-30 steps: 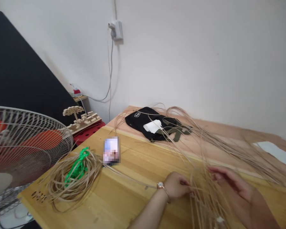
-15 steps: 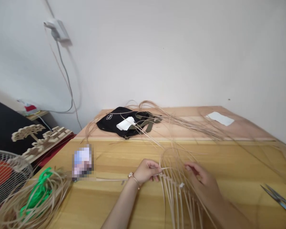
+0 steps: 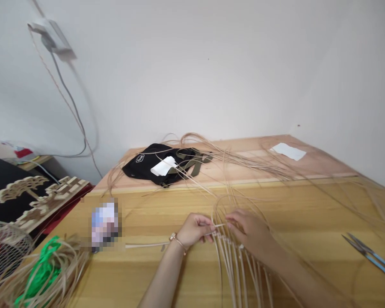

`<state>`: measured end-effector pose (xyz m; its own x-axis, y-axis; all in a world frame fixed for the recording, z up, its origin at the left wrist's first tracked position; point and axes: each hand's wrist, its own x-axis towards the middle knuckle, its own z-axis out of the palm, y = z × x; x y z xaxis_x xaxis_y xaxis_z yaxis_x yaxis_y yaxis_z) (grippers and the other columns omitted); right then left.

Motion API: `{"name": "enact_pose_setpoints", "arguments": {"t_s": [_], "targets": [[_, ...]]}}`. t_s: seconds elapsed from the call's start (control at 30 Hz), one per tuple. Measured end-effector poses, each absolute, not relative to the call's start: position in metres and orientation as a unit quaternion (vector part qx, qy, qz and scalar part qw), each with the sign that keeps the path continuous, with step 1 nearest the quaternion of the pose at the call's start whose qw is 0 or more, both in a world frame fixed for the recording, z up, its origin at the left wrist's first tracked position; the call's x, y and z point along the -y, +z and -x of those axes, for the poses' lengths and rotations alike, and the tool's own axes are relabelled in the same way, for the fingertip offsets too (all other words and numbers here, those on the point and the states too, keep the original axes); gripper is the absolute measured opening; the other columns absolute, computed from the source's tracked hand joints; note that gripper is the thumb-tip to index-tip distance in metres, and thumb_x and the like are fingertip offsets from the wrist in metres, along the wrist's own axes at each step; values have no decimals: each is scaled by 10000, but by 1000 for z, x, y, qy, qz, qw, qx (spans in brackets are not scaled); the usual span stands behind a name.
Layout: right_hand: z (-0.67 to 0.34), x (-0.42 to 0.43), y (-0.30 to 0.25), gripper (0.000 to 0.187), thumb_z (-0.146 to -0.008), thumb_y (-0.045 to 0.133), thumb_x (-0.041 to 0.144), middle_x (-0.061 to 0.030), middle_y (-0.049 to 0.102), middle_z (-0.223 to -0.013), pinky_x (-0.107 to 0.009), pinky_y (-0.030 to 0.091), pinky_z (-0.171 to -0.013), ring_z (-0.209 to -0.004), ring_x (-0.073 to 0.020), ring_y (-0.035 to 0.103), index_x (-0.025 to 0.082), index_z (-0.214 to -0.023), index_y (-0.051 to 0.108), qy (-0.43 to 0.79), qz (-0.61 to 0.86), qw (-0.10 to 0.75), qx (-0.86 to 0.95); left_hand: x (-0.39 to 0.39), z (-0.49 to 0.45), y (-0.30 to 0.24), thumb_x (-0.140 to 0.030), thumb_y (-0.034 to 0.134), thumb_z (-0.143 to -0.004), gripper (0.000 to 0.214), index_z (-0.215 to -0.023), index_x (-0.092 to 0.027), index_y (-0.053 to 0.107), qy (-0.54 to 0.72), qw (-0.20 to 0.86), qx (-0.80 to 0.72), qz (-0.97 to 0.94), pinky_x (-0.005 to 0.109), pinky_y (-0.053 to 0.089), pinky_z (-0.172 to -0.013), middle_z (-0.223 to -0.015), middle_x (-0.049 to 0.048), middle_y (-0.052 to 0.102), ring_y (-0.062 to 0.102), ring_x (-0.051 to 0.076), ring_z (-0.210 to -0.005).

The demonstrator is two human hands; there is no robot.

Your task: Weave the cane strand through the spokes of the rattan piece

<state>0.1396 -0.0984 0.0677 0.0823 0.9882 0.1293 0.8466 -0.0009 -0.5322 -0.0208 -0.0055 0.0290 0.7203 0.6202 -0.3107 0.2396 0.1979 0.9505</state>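
In the head view, the strips stand in a row on the near half of the surface, right of the middle, their long ends fanning toward the near edge and others arching to the far side. The left hand pinches the row's left end between thumb and fingers. The right hand has its fingertips bent at the tip of a short pale end between the hands; I cannot tell whether they press together on it.

The strips look light, thin and springy, so loose lengths will probably whip and tangle, and a sharp bend may crack one. The bound row seems the firmest hold, close to the crossing; gripping far out would likely let them flex.
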Motion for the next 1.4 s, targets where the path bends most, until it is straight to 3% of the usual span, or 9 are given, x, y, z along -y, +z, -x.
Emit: {"name": "enact_pose_setpoints", "arguments": {"t_s": [0.3,0.7,0.93,1.07,1.4], "targets": [[-130,86,73,248,-778,407,175,-39,648,-879,-279,389,-724,-833,-176,554,190,-876,634,217,666,222,678,5,22,27,-431,666,-567,358,-651,-88,607,137,702,-330,-616,148,295,-356,-520,18,577,545,94,-447],[-123,75,69,147,-716,507,197,-22,633,-695,-235,348,-591,-675,-146,539,181,-684,650,235,675,217,665,5,22,30,-418,645,-592,339,-650,-88,597,129,699,-324,-625,141,299,-361,-530,13,560,560,99,-473],[-122,74,69,151,-714,514,205,-27,632,-701,-241,345,-601,-686,-152,538,185,-685,661,234,680,218,660,5,19,33,-233,533,-579,162,-627,-90,592,144,725,-356,-572,158,308,-346,-529,27,584,580,134,-469],[-123,73,69,166,-720,501,206,-32,633,-708,-245,345,-595,-681,-154,541,185,-693,664,238,683,221,654,5,18,33,-182,451,-531,169,-592,-93,582,150,748,-361,-537,165,323,-341,-520,33,595,582,146,-455],[-127,75,72,191,-744,468,248,-22,647,-737,-243,383,-602,-691,-153,558,182,-749,647,285,673,245,636,3,23,30,-172,541,-517,170,-653,-95,607,149,758,-335,-539,156,303,-337,-546,25,593,579,134,-460]]}}
